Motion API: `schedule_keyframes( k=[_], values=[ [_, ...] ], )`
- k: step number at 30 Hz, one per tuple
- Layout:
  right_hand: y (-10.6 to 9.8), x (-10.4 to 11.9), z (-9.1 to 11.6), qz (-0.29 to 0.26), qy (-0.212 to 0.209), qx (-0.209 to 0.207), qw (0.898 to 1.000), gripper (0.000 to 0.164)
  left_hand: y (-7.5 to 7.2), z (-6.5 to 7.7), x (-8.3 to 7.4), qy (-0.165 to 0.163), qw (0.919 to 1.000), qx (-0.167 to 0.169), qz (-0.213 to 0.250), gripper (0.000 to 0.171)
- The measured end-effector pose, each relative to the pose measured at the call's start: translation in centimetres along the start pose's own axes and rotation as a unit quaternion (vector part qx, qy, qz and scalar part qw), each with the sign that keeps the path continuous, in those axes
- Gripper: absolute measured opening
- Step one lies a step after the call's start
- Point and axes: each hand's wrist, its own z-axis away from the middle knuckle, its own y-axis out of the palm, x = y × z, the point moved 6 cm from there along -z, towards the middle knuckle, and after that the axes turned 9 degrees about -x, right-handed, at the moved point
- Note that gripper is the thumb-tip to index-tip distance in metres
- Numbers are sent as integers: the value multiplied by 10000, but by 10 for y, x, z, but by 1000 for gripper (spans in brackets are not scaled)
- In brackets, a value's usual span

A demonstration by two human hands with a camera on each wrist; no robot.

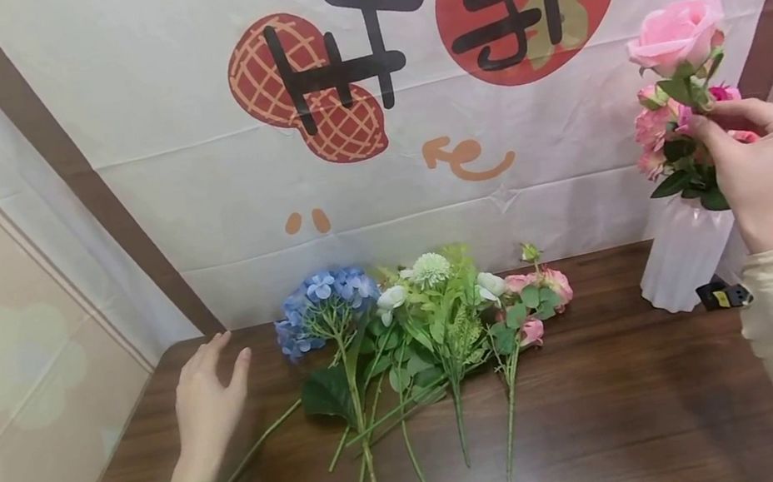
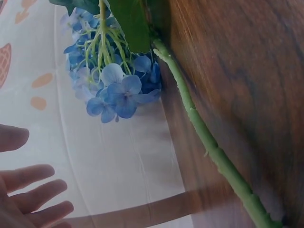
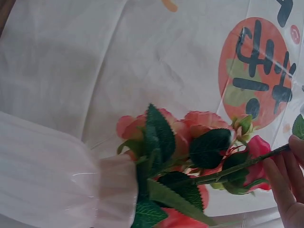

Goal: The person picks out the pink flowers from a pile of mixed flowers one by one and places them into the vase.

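Observation:
My right hand [image 1: 768, 155] pinches the stem of a pink rose [image 1: 676, 37] between thumb and fingers, above a white vase [image 1: 684, 253]. In the right wrist view, the green stem [image 3: 232, 168] slopes down among leaves at the vase's mouth; its lower end is hidden. Pink flowers [image 1: 653, 130] stand in the vase behind the hand. My left hand [image 1: 205, 400] hovers at the table's left side, its fingers spread and holding nothing. Nearest to it lies a blue hydrangea [image 1: 324, 305], which also shows in the left wrist view, beside a thick green stem [image 2: 204, 133].
On the brown table [image 1: 610, 408] lie a white pompom flower [image 1: 429, 270] with light green foliage, white blooms [image 1: 491, 287] and a spray of small pink roses [image 1: 557, 287]. Their stems point toward the front edge. A printed cloth [image 1: 197, 195] hangs behind the table.

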Motion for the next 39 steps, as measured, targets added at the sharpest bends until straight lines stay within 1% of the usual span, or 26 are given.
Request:
schedule_keyframes(
  k=[4,6,10,14,17,25,28,32,34,39],
  values=[
    [0,-5,2,38,8,16,10000,25,1,0,1,33,10000,6,-26,44],
    [-1,-7,2,-31,8,17,10000,25,1,0,1,58,10000,-7,-44,44],
    [-1,-12,3,-137,-66,-60,9999,22,-1,-1,1,92,9999,-80,-60,43],
    [-2,-17,3,-77,-80,-134,9998,20,-2,-1,1,88,9999,-85,-73,44],
    [-2,-20,4,5,-71,-109,9999,21,-3,-1,2,90,9999,-80,-81,44],
    [1,-23,8,76,-93,39,9999,23,-3,-1,3,183,9994,-247,-138,41],
    [0,-23,10,292,-388,-41,9988,25,-3,-1,4,178,9994,-246,-155,41],
    [1,-22,12,722,-739,-193,9945,28,-4,0,4,143,9995,-216,-179,42],
    [2,-20,13,970,-784,-197,9920,29,-5,0,4,127,9996,-206,-173,42],
    [3,-16,14,1461,-716,-77,9866,31,-5,0,5,144,9996,-204,-157,43]
  ],
)
